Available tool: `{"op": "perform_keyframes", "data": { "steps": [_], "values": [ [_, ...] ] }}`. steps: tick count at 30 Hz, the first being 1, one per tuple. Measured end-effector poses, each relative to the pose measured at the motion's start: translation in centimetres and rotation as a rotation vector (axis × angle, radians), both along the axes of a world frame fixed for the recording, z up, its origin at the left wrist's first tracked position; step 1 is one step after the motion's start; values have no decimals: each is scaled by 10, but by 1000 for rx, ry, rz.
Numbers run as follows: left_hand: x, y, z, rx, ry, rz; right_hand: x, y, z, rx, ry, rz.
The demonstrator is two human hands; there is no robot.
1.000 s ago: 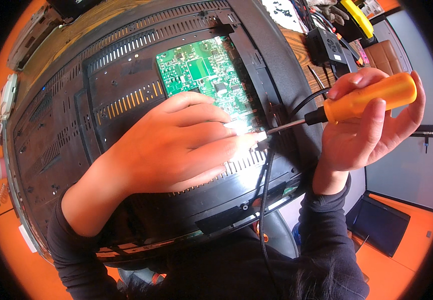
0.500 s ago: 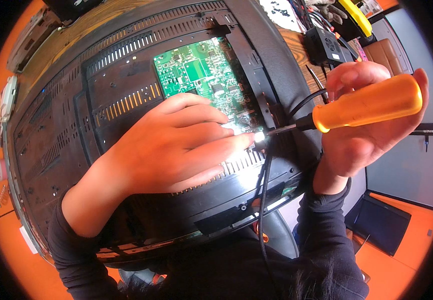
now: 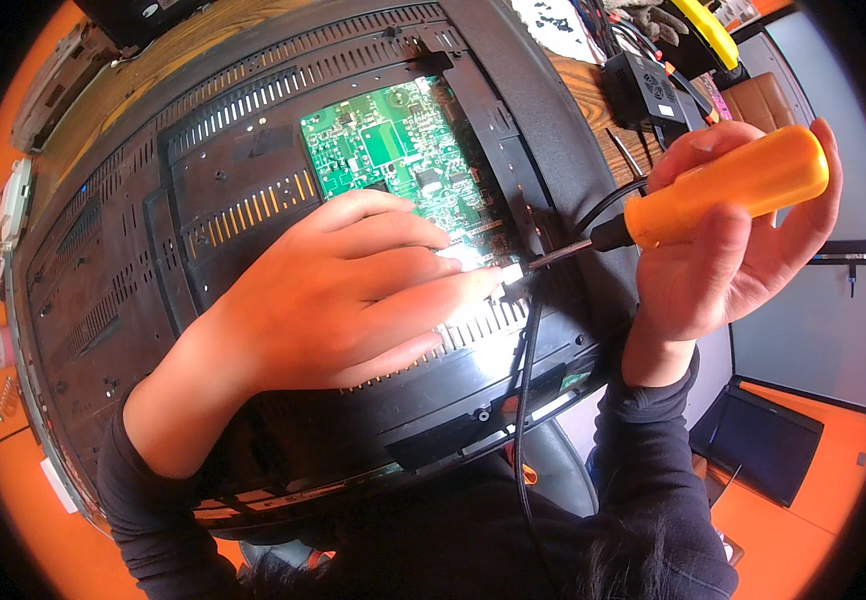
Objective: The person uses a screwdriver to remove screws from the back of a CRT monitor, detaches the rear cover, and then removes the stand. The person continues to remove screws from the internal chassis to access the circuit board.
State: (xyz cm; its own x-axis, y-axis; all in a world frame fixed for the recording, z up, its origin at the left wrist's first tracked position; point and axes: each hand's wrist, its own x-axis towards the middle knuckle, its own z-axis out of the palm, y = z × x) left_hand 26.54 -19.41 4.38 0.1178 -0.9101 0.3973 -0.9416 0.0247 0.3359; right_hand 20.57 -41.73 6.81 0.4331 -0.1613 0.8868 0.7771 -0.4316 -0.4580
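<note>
In my right hand (image 3: 698,265) is a screwdriver (image 3: 733,185) with a yellow-orange handle, the thumb lying along its side. Its dark shaft slants down leftward, and its tip meets the edge of a brightly lit spot by the corner of a green circuit board (image 3: 386,147). My left hand (image 3: 353,290) lies palm down across the board's near part with fingers stretched out; its index fingertip is right beside the screwdriver tip. The left thumb is hidden. Board and hand rest on a large black vented back panel (image 3: 133,250) of what looks like a flat screen. Glare blurs the contact point.
A black cable (image 3: 523,400) runs down from near the tip over the panel's front edge. At the back right are a black box with a fan grille (image 3: 645,90), a thin metal tool (image 3: 629,152) and bundled wires. A dark flat screen (image 3: 758,440) is at the lower right.
My right hand has turned on the screwdriver: its thumb is now up along the handle. The handle has shifted slightly left and its end tilts higher. My left hand has stayed nearly in place.
</note>
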Motion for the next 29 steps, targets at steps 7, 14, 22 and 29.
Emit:
{"op": "perform_keyframes", "data": {
  "steps": [7, 14, 22, 29],
  "values": [
    [0, 2, 3, 14, 27, -9, -7, -7, 4, 186, -36, -109],
    [0, 2, 3, 18, -2, -4, -9, -4, 5, 6, -2, -39],
    [0, 2, 2, 4, 1, -14, -5, 0, 1, 1, -32, -73],
    [1, 1, 2, 4, 7, -23, -4, 0, 3, -113, -9, -56]
  ]
}}
